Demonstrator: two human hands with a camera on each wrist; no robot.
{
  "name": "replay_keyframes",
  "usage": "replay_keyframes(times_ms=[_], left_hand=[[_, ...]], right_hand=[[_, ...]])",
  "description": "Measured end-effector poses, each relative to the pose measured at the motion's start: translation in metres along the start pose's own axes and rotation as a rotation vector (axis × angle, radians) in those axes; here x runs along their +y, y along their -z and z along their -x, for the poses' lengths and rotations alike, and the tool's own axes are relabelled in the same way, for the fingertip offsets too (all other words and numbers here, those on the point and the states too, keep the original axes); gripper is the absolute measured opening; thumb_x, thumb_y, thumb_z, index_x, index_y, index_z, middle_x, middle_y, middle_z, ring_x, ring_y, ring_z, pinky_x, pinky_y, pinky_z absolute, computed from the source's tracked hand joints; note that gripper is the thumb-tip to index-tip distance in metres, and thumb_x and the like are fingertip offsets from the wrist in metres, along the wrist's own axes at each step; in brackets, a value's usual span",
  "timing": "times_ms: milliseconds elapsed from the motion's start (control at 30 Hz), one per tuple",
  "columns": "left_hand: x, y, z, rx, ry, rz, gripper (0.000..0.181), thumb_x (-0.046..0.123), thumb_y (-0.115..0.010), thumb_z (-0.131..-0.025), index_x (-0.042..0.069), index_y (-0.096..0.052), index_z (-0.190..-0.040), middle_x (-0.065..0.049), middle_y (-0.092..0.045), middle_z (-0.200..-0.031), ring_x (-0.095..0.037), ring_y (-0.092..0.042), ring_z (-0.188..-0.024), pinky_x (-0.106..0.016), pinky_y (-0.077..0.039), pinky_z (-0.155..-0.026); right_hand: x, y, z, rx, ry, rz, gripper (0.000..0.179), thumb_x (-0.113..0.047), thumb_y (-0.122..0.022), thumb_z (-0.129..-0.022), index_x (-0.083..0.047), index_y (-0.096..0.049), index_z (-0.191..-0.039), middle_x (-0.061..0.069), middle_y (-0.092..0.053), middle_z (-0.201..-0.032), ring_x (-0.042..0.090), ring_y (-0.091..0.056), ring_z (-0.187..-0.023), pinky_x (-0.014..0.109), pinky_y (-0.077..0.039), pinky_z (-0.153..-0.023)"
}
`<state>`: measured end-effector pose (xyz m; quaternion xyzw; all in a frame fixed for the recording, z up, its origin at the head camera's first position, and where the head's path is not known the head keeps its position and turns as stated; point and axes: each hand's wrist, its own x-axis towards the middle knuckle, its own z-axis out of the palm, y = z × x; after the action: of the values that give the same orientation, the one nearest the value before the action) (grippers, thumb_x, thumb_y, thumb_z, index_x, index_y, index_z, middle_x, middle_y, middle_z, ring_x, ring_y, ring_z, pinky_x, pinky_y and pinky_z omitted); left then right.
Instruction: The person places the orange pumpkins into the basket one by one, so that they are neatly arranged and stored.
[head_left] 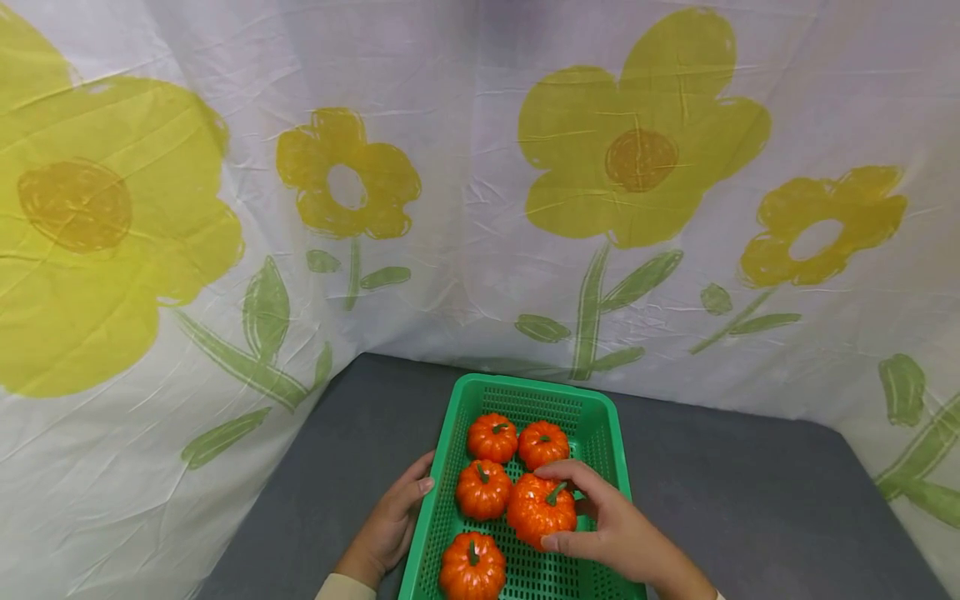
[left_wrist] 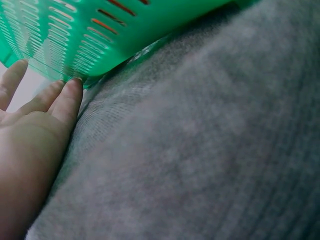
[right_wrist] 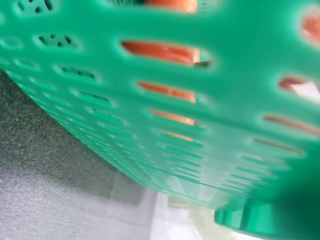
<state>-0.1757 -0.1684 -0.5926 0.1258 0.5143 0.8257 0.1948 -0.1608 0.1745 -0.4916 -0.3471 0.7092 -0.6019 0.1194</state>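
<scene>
A green plastic basket (head_left: 619, 450) with slotted walls holds several small orange pumpkins with green stems. My right hand (head_left: 611, 529) reaches over its right side and grips one pumpkin (head_left: 536, 508), thumb on the near side and fingers on the far side. Beside it in the basket lie a pumpkin (head_left: 483, 490) to the left and two behind, a left one (head_left: 492, 437) and a right one (head_left: 543, 444). Another pumpkin (head_left: 472, 568) sits nearest me. My left hand (head_left: 393, 521) rests against the basket's left wall, its fairly straight fingers (left_wrist: 67, 100) touching the outside.
The basket stands on a dark grey tabletop (head_left: 720, 475), which extends to both sides of it. Behind and at the sides hangs a white cloth (head_left: 457, 208) printed with yellow flowers and green leaves.
</scene>
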Motion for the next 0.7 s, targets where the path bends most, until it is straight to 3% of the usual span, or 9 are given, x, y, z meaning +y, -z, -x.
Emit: replay_keyframes(times_ms=[200, 433, 700], left_hand=[[0.0013, -0.0014, 0.0005, 0.01, 0.008, -0.01, 0.066, 0.023, -0.039, -0.116, -0.002, -0.014, -0.173, -0.024, -0.039, -0.164, -0.03, -0.057, -0.137, -0.049, -0.049, -0.112], [0.0, -0.0002, 0.0006, 0.016, 0.011, -0.01, 0.066, 0.023, -0.039, -0.116, -0.001, -0.014, -0.173, -0.023, -0.04, -0.164, -0.03, -0.057, -0.136, -0.05, -0.049, -0.112], [0.0003, 0.0003, 0.0003, 0.022, 0.02, -0.013, 0.067, 0.024, -0.039, -0.117, -0.001, -0.013, -0.173, -0.024, -0.037, -0.166, -0.03, -0.056, -0.137, -0.049, -0.048, -0.113]], right_hand=[[0.0004, -0.0049, 0.0009, -0.075, -0.008, -0.005, 0.06, 0.001, -0.08, -0.098, -0.008, -0.055, -0.152, 0.018, -0.054, -0.148, 0.028, -0.058, -0.128, 0.044, -0.059, -0.096], [0.0007, -0.0086, 0.0018, -0.176, -0.096, -0.072, 0.057, -0.002, -0.079, -0.099, -0.009, -0.056, -0.151, 0.02, -0.053, -0.147, 0.026, -0.06, -0.123, 0.043, -0.059, -0.095], [0.007, -0.0104, 0.0012, -0.242, -0.083, -0.119, 0.056, 0.0, -0.078, -0.098, -0.007, -0.057, -0.149, 0.02, -0.052, -0.147, 0.028, -0.058, -0.127, 0.044, -0.059, -0.098]])
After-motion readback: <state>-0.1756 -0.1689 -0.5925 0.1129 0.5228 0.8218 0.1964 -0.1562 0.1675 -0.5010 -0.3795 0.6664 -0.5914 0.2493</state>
